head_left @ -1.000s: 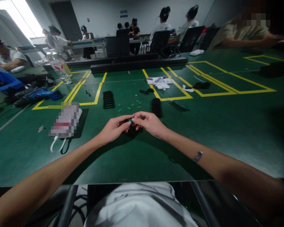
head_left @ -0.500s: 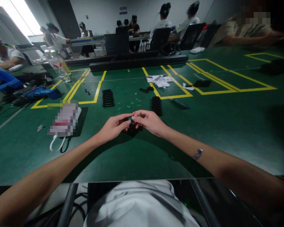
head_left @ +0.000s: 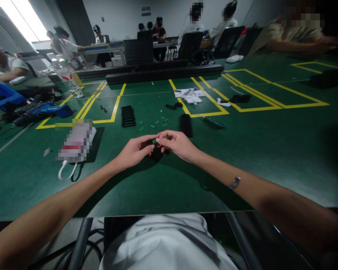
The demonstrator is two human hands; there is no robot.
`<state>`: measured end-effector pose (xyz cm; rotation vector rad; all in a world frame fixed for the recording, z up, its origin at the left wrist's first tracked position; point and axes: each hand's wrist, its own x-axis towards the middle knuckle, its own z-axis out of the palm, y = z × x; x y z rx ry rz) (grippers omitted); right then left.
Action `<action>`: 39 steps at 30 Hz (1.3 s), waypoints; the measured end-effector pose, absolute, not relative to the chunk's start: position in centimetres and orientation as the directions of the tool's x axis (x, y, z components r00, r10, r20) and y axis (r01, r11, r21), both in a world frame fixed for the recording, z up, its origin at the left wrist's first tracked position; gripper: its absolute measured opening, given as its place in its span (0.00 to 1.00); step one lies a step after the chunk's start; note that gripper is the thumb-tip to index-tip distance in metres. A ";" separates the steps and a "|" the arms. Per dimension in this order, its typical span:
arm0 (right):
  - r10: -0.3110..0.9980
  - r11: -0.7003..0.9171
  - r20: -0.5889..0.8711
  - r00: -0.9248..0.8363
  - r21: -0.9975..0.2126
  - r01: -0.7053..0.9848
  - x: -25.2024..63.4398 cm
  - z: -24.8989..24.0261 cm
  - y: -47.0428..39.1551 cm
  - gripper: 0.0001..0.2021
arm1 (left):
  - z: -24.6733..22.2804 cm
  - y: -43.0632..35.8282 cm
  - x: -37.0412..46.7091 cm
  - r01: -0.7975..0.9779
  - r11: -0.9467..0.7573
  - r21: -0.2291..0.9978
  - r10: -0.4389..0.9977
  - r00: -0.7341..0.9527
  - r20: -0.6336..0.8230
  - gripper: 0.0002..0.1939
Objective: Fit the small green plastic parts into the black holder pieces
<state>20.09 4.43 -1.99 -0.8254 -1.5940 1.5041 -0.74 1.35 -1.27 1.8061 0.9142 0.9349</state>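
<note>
My left hand (head_left: 135,150) and my right hand (head_left: 177,144) meet over the near middle of the table, fingertips almost touching. Between them is a small green piece (head_left: 154,141), with something dark around it, partly hidden by the fingers. The fingers of both hands are closed round these small parts. Several green pieces (head_left: 153,126) lie loose just beyond the hands. A black slotted rack (head_left: 128,116) is on the table to the left of them, and a second black rack (head_left: 186,125) stands beside my right hand.
A white device with a looped strap (head_left: 77,144) lies left. Farther off are a bottle (head_left: 69,77), a blue tool (head_left: 49,109), crumpled white paper (head_left: 190,95), a dark-handled tool (head_left: 213,123) and a long black bar (head_left: 163,74). People sit beyond and at the right.
The green piece between my fingertips shows a little more of its face. Both hands have otherwise stayed nearly in place, and the view has shifted very slightly.
</note>
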 end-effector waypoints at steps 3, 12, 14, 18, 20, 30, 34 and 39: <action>0.869 0.090 0.101 -0.485 -0.995 -0.046 20.1 -1.9 4.4 0.15 | -1.2 1.3 -0.7 0.210 -0.337 0.918 0.869 0.443 0.218 0.22; 0.875 0.097 0.097 -0.474 -0.995 -0.024 20.0 -1.8 4.5 0.15 | -1.2 1.5 -0.7 0.207 -0.335 0.919 0.870 0.443 0.217 0.22; 0.878 0.093 0.093 -0.470 -0.995 -0.023 20.0 -1.9 4.5 0.15 | -1.2 1.4 -0.7 0.187 -0.325 0.927 0.869 0.445 0.215 0.23; 0.879 0.101 0.101 -0.467 -0.995 -0.025 20.0 -1.9 4.4 0.15 | -1.1 1.4 -0.7 0.153 -0.290 0.945 0.872 0.449 0.195 0.23; 0.880 0.101 0.099 -0.465 -0.995 -0.021 20.0 -1.9 4.4 0.16 | -1.1 1.4 -0.7 0.152 -0.278 0.948 0.873 0.452 0.183 0.23; 0.885 0.075 0.085 -0.458 -0.996 -0.040 19.9 -1.8 4.4 0.15 | -1.4 1.5 -0.8 0.126 -0.258 0.958 0.870 0.462 0.173 0.24; 0.883 0.076 0.101 -0.458 -0.994 -0.073 19.9 -1.9 4.4 0.15 | -1.1 1.4 -0.8 0.132 -0.272 0.953 0.867 0.463 0.184 0.23; 0.884 0.079 0.096 -0.458 -0.995 -0.056 19.9 -1.9 4.4 0.15 | -0.7 1.4 -0.8 0.159 -0.299 0.941 0.866 0.460 0.197 0.21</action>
